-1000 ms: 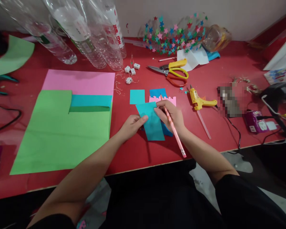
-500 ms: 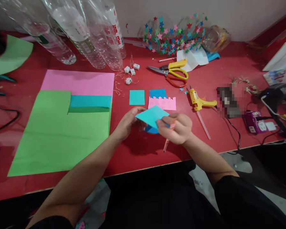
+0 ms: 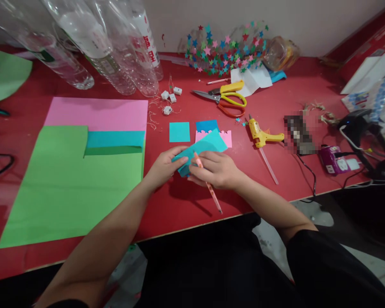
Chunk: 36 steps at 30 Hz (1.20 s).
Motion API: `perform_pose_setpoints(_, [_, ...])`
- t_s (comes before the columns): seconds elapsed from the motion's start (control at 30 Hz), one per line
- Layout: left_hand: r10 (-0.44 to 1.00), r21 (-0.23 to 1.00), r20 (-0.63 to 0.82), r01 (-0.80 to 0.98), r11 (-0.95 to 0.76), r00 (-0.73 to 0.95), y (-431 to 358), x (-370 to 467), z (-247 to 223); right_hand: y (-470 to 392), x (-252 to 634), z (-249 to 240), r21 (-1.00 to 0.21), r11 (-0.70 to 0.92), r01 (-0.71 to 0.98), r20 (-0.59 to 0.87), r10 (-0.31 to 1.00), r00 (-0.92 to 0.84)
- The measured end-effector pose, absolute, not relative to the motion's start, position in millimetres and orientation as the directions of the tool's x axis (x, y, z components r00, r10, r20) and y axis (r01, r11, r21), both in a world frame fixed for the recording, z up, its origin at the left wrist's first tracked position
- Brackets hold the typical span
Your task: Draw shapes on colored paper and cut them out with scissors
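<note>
Between my hands, above the red table, is a turquoise piece of paper (image 3: pixel 208 143), tilted, with another blue sheet partly showing under it. My left hand (image 3: pixel 167 166) pinches its left end, thumb on top. My right hand (image 3: pixel 216 169) is closed round a pink pencil (image 3: pixel 214 197) that slants toward the table's front edge; its fingers rest against the paper. Just beyond lie a turquoise square (image 3: pixel 179 132), a blue piece (image 3: pixel 207 125) and a pink strip with a notched edge (image 3: pixel 225 137), partly covered by the held paper.
Large green sheets (image 3: pixel 70 192) and a pink sheet (image 3: pixel 99 112) lie at left. Behind are plastic bottles (image 3: pixel 112 64), small white lights (image 3: pixel 171 97), yellow-and-red-handled scissors (image 3: pixel 224 99) and star cutouts (image 3: pixel 224 51). A yellow glue gun (image 3: pixel 263 134) with its cord lies at right.
The turquoise paper has turned and shifted left, and my left thumb now presses on top of it. My right hand has moved left with the pencil, which shows more of its length.
</note>
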State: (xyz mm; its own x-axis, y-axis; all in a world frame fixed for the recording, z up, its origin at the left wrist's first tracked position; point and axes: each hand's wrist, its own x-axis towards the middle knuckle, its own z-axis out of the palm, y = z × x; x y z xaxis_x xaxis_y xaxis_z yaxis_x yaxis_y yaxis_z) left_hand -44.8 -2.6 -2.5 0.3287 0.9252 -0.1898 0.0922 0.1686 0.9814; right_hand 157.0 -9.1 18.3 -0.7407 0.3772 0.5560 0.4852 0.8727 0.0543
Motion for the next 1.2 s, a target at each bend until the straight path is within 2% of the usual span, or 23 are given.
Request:
perform_pose_setpoints(0.07, [0.905, 0.978, -0.181, 0.165, 0.125, 0.386, -6.3, -41.7, 2.3, -3.8, 158.7, 20.8, -0.006, 0.822, 0.569, 0.591, 0.462, -0.662])
perform_pose_setpoints(0.13, [0.876, 0.974, -0.184, 0.205, 0.100, 0.445, -9.7, -38.9, 7.0, 2.2, 161.0, 22.6, -0.044, 0.756, 0.654, 0.566, 0.558, -0.607])
perform_pose_setpoints(0.23, [0.849, 0.969, -0.208, 0.223, 0.110, 0.486, -12.6, -36.8, 8.9, 8.0, 166.5, 23.9, -0.091, 0.693, 0.715, 0.442, 0.671, -0.595])
perform_pose_setpoints(0.33, [0.819, 0.962, -0.271, 0.178, 0.208, 0.506, -13.1, -37.3, 5.8, 8.6, 177.0, 24.1, -0.223, 0.652, 0.725, 0.311, 0.752, -0.581])
perform_pose_setpoints(0.43, [0.804, 0.951, -0.306, 0.117, 0.288, 0.510, -12.8, -37.7, 3.9, 9.1, 191.5, 22.5, -0.440, 0.571, 0.693, 0.210, 0.816, -0.539])
perform_pose_setpoints(0.53, [0.806, 0.940, -0.321, 0.061, 0.336, 0.498, -11.6, -37.7, 5.2, 13.4, 204.8, 17.9, -0.701, 0.455, 0.550, 0.173, 0.856, -0.487])
perform_pose_setpoints(0.63, [0.817, 0.937, -0.322, 0.035, 0.349, 0.479, -9.1, -38.9, 5.5, 19.0, 213.8, 13.2, -0.841, 0.366, 0.400, 0.183, 0.886, -0.426])
perform_pose_setpoints(0.83, [0.852, 0.951, -0.297, 0.057, 0.303, 0.432, -3.0, -43.4, 0.5, 23.4, 223.2, 12.6, -0.903, 0.269, 0.335, 0.150, 0.928, -0.340])
perform_pose_setpoints(1.03, [0.832, 0.956, -0.291, 0.113, 0.270, 0.472, -4.3, -42.0, -3.2, 22.7, 229.8, 14.0, -0.905, 0.272, 0.326, 0.124, 0.904, -0.409])
perform_pose_setpoints(1.1, [0.876, 0.961, -0.237, 0.231, 0.149, 0.419, -5.5, -42.4, -4.7, 23.4, 234.0, 15.5, -0.885, 0.274, 0.376, 0.089, 0.893, -0.441])
perform_pose_setpoints(1.17, [0.931, 0.907, -0.082, 0.415, -0.079, 0.355, -6.2, -43.5, -5.6, 24.7, 238.8, 17.1, -0.857, 0.275, 0.436, 0.055, 0.890, -0.452])
perform_pose_setpoints(1.2, [0.934, 0.842, 0.022, 0.497, -0.210, 0.357, -6.3, -43.9, -5.6, 25.5, 241.1, 17.9, -0.839, 0.277, 0.469, 0.041, 0.890, -0.453])
